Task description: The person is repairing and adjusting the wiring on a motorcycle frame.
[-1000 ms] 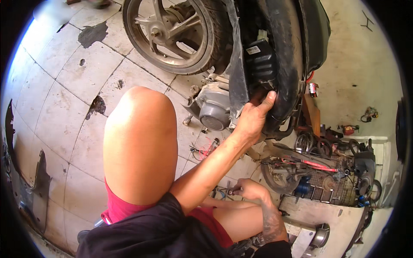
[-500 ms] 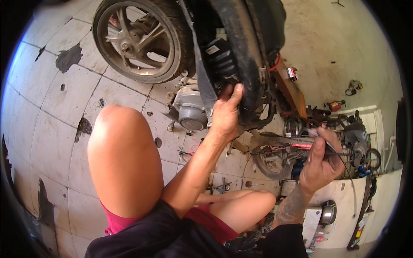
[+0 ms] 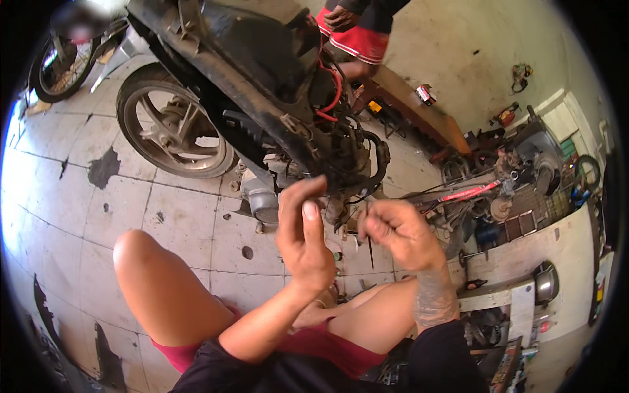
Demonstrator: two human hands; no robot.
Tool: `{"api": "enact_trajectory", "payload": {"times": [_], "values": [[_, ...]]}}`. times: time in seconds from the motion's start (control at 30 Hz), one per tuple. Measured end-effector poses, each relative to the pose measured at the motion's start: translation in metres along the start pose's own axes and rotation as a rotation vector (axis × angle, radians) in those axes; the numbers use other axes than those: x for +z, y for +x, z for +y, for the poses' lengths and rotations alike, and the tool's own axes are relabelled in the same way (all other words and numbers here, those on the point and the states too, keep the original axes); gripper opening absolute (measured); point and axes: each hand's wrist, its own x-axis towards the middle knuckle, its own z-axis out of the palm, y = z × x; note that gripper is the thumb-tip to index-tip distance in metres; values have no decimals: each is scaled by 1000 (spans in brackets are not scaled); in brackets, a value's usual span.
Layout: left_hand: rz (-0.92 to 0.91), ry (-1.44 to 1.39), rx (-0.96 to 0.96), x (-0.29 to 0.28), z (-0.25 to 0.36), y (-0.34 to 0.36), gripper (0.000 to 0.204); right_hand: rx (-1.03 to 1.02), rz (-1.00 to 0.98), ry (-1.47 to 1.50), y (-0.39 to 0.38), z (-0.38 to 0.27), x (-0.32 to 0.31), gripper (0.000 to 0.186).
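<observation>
My left hand [image 3: 305, 239] is raised in front of the motor scooter [image 3: 252, 124], off its body. Its fingers are bent and the thumb points up, with nothing visible in them. To its right, my right hand [image 3: 407, 237] is closed in a pinch on a thin dark cable [image 3: 371, 252], whose end hangs below the fingertips. Behind the hands lies the scooter's dark frame and engine area, with a grey round engine cover [image 3: 265, 206] at the lower left and a red hose [image 3: 337, 95] higher up.
Beyond the scooter stands another person in red shorts [image 3: 363, 42], one hand [image 3: 341, 19] showing. A long wooden plank [image 3: 426, 108] and a stripped red-marked motorcycle [image 3: 468, 191] are at right. A metal pot [image 3: 545, 281] stands farther right. A spoked wheel [image 3: 65, 65] is at far left.
My left hand has come off the scooter's body. My right hand has moved left with the cable, close to the left one. The view has shifted, bringing the other person into sight.
</observation>
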Motion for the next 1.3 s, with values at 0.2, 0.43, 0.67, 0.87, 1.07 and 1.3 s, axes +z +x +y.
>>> {"api": "enact_trajectory", "payload": {"times": [0.2,0.43,0.67,0.87,1.07,1.3], "values": [[-232,-35,-252,-16,34,22,36,-108,-224,-40,-20,14,14,26],[-158,-52,-312,-16,39,14,29,-281,48,-192,-29,30,19,19],[-357,-143,-523,-10,43,-1,31,-566,506,37,-45,14,-5,21],[-373,-230,-595,2,40,-10,34,-668,613,-45,-63,4,-7,13],[-303,-203,-642,5,34,-11,32,-766,643,-127,-71,15,-9,21],[-333,-252,-635,7,37,-15,33,-736,644,-130,-70,21,-5,23]]}}
